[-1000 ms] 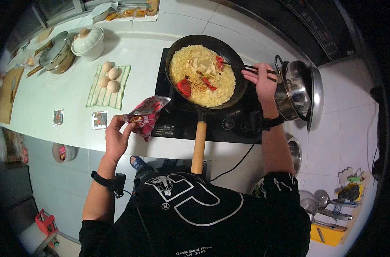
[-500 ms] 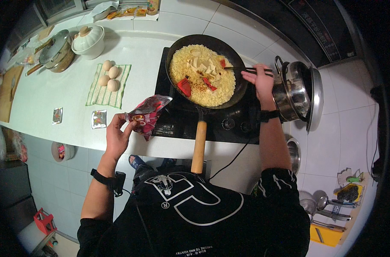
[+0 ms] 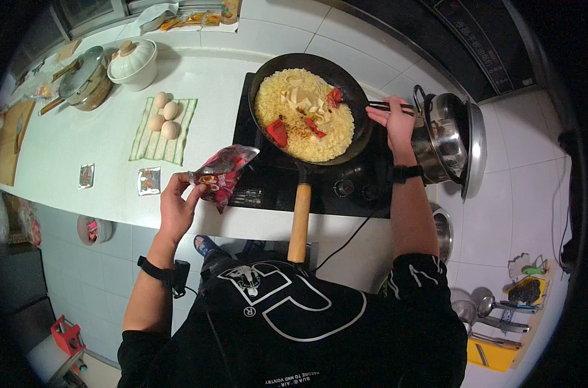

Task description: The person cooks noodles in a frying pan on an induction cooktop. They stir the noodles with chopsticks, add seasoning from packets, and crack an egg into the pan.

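Observation:
My left hand (image 3: 181,196) grips a torn-open red food packet (image 3: 221,178) by its lower left end, just left of the stove's front edge. In my right hand (image 3: 395,121) is a pair of dark chopsticks (image 3: 379,104), their tips at the right side of the wok (image 3: 362,139). Yellow noodles (image 3: 333,139) fill the wok, with flat pale strips (image 3: 304,98) heaped on top. Red pepper-like pieces (image 3: 277,132) lie on the noodles at the left, middle and upper right. The wooden handle (image 3: 300,223) of the wok points toward me.
The wok sits on a black stove (image 3: 274,187). A steel pot (image 3: 436,145) with a lid stands close to my right wrist. Several eggs (image 3: 170,110) lie on a striped cloth (image 3: 178,145) at left, near two small sachets (image 3: 149,181). Farther left are a lidded white pot (image 3: 134,68) and a glass-lidded pan (image 3: 84,77).
The chopsticks have drawn back slightly to the right, away from the noodles. The red piece at the upper right shows larger now. My left hand and the packet have hardly moved.

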Demonstrator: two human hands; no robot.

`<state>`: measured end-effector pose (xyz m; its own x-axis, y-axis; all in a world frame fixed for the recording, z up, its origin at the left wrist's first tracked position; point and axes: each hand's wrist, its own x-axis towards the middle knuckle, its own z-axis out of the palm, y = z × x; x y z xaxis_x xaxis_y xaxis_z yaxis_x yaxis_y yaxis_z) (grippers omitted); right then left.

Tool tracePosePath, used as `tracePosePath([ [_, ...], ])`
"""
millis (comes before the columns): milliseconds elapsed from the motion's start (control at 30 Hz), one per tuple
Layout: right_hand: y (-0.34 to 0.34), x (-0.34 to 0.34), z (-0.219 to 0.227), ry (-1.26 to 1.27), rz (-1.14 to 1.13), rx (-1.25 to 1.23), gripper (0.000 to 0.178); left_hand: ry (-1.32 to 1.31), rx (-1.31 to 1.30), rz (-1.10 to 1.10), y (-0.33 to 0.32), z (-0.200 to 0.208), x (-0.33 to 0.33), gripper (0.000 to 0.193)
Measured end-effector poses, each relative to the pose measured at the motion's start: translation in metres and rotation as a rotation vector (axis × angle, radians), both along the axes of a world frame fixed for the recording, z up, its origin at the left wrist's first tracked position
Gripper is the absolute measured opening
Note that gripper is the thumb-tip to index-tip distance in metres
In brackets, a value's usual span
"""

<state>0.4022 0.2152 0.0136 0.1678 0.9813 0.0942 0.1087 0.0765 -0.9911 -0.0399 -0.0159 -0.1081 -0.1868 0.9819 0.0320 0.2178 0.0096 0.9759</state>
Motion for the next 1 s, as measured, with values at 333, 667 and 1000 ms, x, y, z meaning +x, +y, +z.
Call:
tracePosePath([
  [333, -0.012, 0.004, 0.026, -0.075, 0.012, 0.082, 0.032, 0.016, -0.020, 0.003, 0.001, 0.000, 0.000, 0.026],
  [667, -0.038, 0.002, 0.057, 0.008, -0.082, 0.130, 0.030, 0.001, -0.002, -0.010, 0.003, -0.001, 0.002, 0.025],
  [1000, -0.040, 0.021, 0.053, 0.267, -0.100, 0.119, 0.028, 0.013, 0.011, -0.002, 0.001, 0.003, 0.003, 0.025],
])
